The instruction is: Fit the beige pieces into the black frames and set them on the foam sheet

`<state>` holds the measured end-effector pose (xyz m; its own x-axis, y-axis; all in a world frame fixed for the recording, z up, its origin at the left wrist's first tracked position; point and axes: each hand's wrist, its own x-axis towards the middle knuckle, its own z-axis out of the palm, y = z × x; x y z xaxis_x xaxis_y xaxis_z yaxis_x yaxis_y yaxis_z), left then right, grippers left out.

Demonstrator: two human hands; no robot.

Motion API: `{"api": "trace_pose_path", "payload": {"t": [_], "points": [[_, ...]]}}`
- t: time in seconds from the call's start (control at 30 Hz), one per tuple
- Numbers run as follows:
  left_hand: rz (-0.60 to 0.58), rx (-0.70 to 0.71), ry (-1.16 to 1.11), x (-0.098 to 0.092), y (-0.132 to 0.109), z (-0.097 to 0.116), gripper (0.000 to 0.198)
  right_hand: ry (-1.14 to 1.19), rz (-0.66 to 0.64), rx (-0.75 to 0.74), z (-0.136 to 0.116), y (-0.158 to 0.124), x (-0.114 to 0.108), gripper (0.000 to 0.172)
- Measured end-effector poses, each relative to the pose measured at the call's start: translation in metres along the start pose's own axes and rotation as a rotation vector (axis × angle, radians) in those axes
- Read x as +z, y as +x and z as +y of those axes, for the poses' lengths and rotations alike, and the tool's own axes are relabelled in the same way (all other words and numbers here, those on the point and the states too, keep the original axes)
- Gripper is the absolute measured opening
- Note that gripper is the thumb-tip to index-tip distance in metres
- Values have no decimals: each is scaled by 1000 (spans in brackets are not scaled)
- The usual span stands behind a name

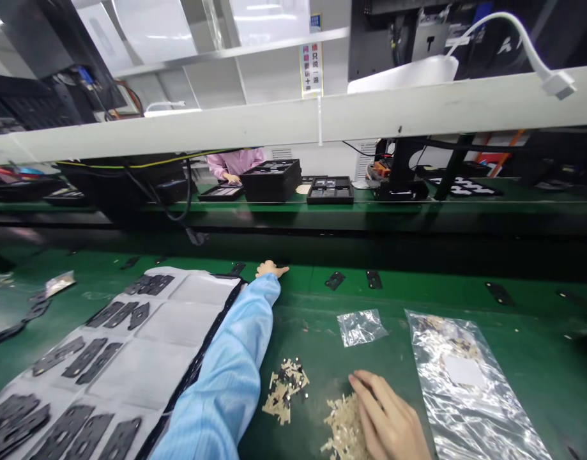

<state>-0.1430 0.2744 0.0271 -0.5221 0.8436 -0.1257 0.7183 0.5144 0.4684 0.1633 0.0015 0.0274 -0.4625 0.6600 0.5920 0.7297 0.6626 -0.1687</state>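
left hand (270, 269): outstretched, nearer plate (236, 269) | plate: just left of it, long axis slanting away rightward | right hand (388, 412): bent over bits (342, 423) | both grips: can't tell from here

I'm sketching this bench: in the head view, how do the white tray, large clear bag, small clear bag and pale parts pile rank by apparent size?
1. White tray
2. Large clear bag
Unranked: small clear bag and pale parts pile look alike; the right hand partly covers the pile.
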Motion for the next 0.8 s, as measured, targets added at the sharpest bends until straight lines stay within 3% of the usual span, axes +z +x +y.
{"api": "trace_pose_path", "payload": {"t": [0.1,0.2,0.3,0.4,0.43,0.53,0.63,0.7,0.8], "points": [[-47,152,-88,-8,-16,10,32,45,24,24,-2,2,-3,33],[-85,397,-181,-20,-49,18,23,189,51,114,-4,2,-4,30],[-124,678,-253,-31,-108,14,4,529,96,376,-7,4,-5,25],[-188,906,-298,-40,-180,-1,17,1073,80,730,-12,10,-9,28],[-195,1048,-337,-43,-202,-6,19,1247,59,816,-14,12,-11,31],[-212,1227,-431,-47,-246,-15,24,1565,-16,941,-19,17,-17,33],[-274,1120,-607,-42,-264,-19,20,1625,-60,961,-21,18,-19,32],[-396,910,-880,-34,-273,-22,23,1612,-55,970,-22,18,-18,33],[-674,513,-1327,-20,-296,-28,45,1585,-76,979,-26,17,-13,35]]}}
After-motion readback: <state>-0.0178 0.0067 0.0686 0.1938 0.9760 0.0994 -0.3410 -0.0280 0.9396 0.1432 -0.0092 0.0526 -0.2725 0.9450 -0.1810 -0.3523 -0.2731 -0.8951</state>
